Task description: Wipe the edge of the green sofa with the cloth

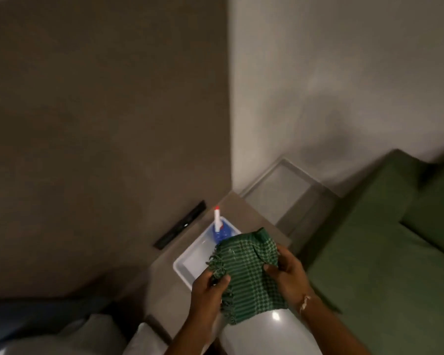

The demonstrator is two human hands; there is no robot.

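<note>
A green checked cloth with a fringed edge hangs between my two hands, above a small side table. My left hand pinches its fringed left side. My right hand grips its right side, thumb on top. The green sofa fills the right of the view, its near edge just right of my right hand, not touched by the cloth.
A white tray on the brown side table holds a blue spray bottle with a white and red nozzle. A dark remote lies at the table's far left. A shiny white rounded object sits under my hands. Walls meet in the corner behind.
</note>
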